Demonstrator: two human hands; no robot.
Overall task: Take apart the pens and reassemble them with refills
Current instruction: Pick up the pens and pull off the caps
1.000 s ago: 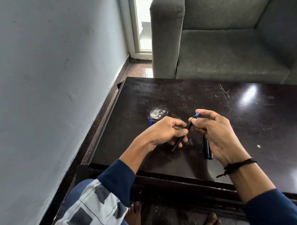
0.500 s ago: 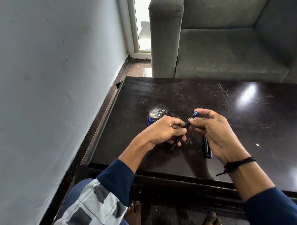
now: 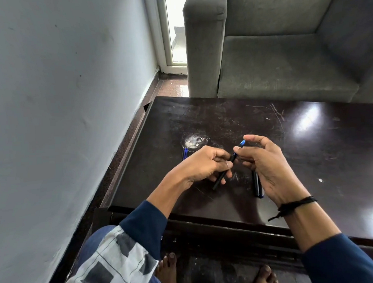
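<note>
Above the dark surface (image 3: 310, 157), left hand (image 3: 203, 166) grips the black pen (image 3: 220, 180) by its barrel, right hand (image 3: 268, 167) pinches its blue-tipped end. A second pen (image 3: 258, 187) lies under right hand; blue refills (image 3: 185, 154) just beyond left hand.

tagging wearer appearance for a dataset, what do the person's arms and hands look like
The dark navy blue left sleeve and matching right sleeve are long and pushed up off the forearms. A thin black cord bracelet with a loose end circles the right wrist. The left hand and right hand are ungloved, with no rings showing.
</note>
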